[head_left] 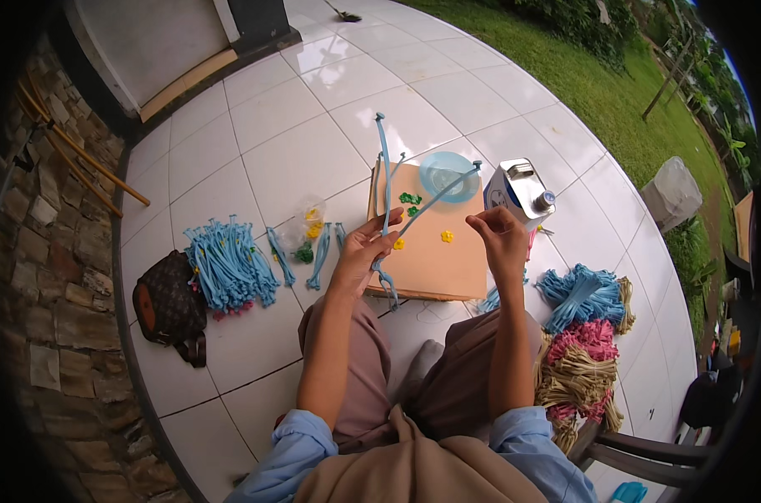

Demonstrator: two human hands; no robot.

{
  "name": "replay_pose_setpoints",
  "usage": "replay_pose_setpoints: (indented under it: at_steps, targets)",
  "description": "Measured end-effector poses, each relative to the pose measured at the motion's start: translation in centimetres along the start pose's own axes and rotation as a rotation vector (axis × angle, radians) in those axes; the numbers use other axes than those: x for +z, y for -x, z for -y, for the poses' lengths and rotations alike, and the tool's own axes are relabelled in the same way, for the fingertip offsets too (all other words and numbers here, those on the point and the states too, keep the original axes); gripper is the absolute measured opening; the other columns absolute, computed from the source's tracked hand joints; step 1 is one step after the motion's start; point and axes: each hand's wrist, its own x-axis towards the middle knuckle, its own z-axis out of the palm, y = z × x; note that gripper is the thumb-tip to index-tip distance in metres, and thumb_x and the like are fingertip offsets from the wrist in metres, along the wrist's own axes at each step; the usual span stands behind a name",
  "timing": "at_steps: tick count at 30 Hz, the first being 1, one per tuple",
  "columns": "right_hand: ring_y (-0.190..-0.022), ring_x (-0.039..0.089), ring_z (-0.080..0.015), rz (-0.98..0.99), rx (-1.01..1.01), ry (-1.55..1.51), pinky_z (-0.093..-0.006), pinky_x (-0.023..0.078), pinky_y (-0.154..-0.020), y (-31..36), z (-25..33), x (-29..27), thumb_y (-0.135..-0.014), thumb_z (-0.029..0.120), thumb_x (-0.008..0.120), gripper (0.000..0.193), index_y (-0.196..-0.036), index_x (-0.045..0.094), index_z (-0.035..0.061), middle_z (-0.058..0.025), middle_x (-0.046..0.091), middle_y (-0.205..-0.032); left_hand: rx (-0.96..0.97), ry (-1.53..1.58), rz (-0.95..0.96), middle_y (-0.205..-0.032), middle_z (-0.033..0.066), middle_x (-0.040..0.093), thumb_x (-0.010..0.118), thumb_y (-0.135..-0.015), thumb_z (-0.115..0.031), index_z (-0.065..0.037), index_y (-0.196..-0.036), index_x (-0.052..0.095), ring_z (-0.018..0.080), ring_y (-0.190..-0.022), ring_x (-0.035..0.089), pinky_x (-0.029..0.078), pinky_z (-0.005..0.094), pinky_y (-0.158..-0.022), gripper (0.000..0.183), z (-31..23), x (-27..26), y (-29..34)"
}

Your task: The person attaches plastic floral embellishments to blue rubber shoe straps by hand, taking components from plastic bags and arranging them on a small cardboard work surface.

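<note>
My left hand is closed round a light blue strap with flared, knob-like ends. Two long arms of it spread upward in a V, and a looped part hangs below my fingers. To the right, thumb and fingertips of my right hand are pinched together; whatever they hold is too small to make out. Beneath both hands is a cardboard box. On its top lie green flower-shaped pieces, a yellow flower piece and another yellow one beside my left hand. A translucent blue bowl sits at its far edge.
A metal can stands right of the box. Bundled blue straps and pink and beige bundles lie at right. Leftward are a blue strap pile, a brown bag and a clear plastic bag with yellow pieces.
</note>
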Motion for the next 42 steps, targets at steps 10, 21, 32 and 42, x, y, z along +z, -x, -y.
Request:
replay_pose_setpoints:
  at_steps: [10,21,32,42]
  targets:
    - [-0.054,0.055,-0.0118,0.009,-0.014,0.134,-0.0259,0.043,-0.053,-0.3,-1.0,0.0,-0.075,0.01,0.066,0.016,-0.073,0.059,-0.0044,-0.0103,0.061,-0.063,0.067,0.15,-0.02,-0.066,-0.0034,0.048,0.051,-0.089,-0.016,0.002,-0.119,0.049,0.0013,-0.055,0.032,0.027,0.0147,-0.05,0.035,-0.4,-0.2,0.2]
    - [-0.053,0.047,-0.0101,0.07,0.049,0.03,-0.025,0.038,-0.052,-0.4,-0.1,0.3,-0.084,0.015,0.058,0.021,-0.073,0.049,-0.0007,-0.004,0.051,-0.059,0.183,-0.18,0.238,-0.054,-0.0068,0.03,0.041,-0.093,-0.023,-0.003,-0.089,0.056,0.0023,-0.049,0.025,0.021,0.0171,-0.049,0.026,0.1,-0.1,0.5]
    - [-0.079,0.054,-0.0177,0.165,-0.1,-0.931,-0.0296,0.045,-0.072,-0.2,2.3,-0.9,-0.083,-0.001,0.053,0.024,-0.1,0.04,0.0063,-0.0141,0.057,-0.095,0.129,-0.403,0.263,-0.053,-0.0059,0.031,0.042,-0.093,-0.02,-0.003,-0.084,0.057,0.0029,-0.05,0.028,0.023,0.0181,-0.051,0.024,-0.1,0.3,0.7]
    - [-0.059,0.053,-0.0072,-0.081,0.018,-0.419,-0.0202,0.043,-0.057,-0.6,-1.1,0.1,-0.073,0.006,0.07,0.018,-0.071,0.053,0.0024,-0.0019,0.058,-0.066,0.111,-0.134,0.082,-0.054,-0.0053,0.031,0.035,-0.095,-0.026,-0.002,-0.093,0.053,0.0057,-0.052,0.044,0.047,0.0246,-0.066,0.029,0.6,-0.4,0.0]
